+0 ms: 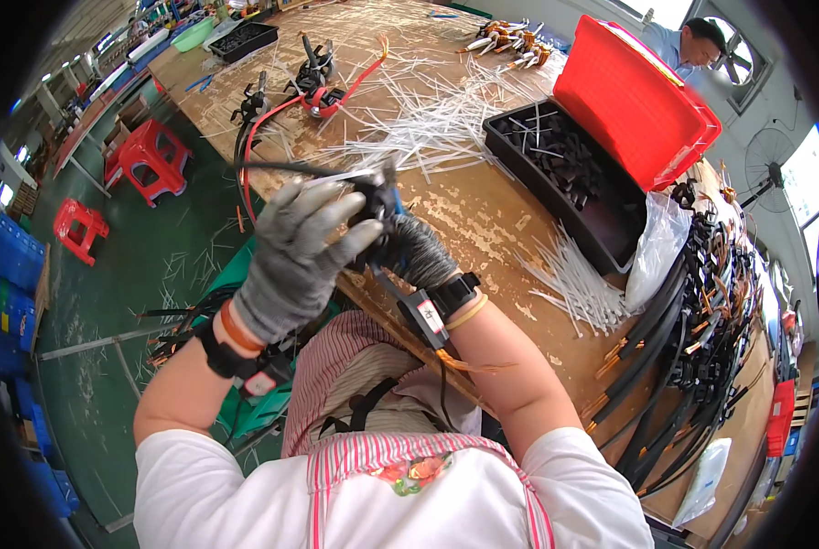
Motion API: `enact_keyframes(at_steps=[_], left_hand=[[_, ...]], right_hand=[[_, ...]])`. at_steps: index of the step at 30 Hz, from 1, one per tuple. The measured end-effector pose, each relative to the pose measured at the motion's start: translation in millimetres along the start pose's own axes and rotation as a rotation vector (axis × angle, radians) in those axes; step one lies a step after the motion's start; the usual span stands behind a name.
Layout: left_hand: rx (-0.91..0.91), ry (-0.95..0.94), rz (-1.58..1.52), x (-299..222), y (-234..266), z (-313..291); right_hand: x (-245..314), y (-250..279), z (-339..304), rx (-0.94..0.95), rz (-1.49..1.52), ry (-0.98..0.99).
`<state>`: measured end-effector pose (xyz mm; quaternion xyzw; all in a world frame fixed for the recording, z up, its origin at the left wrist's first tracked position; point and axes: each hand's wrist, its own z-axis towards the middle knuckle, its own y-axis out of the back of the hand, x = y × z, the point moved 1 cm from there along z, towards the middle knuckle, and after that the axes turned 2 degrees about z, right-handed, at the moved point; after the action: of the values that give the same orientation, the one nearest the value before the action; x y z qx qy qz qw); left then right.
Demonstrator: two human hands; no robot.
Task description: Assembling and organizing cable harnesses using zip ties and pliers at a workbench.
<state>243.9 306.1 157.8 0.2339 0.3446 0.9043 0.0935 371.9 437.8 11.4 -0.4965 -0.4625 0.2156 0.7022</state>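
Over the near edge of the table, my two gloved hands meet at a bundled black cable (369, 203). My left hand (292, 252), in a grey glove, has its fingers bent over the bundle from the left. My right hand (420, 254), in a darker glove, is closed around its right side. Something blue (398, 203) shows by the right fingers, too blurred to name. One black cable end (286, 168) sticks out leftward past my left fingers. Beneath my right wrist hang bare copper strands (464, 363). A red cable with black connectors (323, 99) lies just beyond.
White cable ties (428, 119) lie scattered mid-table, with another pile (579, 288) at right. A black bin (620, 233) holds small black parts beside a red bin (634, 101). Black cables (675, 339) heap along the right. Red stools (153, 160) stand left. Another person (679, 46) is far right.
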Motion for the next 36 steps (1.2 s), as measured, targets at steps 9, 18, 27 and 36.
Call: enact_keyframes(at_steps=[9,18,27,36], left_hand=[[0.102,0.72,-0.681,-18.5,-53.5,-19.3],[0.308,0.973,-0.806,20.1,-97.3,-8.9],[0.343,1.018,-0.797,42.3,-139.2,-40.2],[0.45,1.045,-0.711,42.5,-137.4,-34.9]], right_hand=[[-13.3,-4.1,8.4,0.069,-0.016,0.247],[21.8,-8.5,-3.0,-0.496,-1.283,0.37],[35.2,-28.3,-7.7,-0.557,-2.351,0.106],[43.8,-44.0,12.7,-0.489,-2.465,0.084]])
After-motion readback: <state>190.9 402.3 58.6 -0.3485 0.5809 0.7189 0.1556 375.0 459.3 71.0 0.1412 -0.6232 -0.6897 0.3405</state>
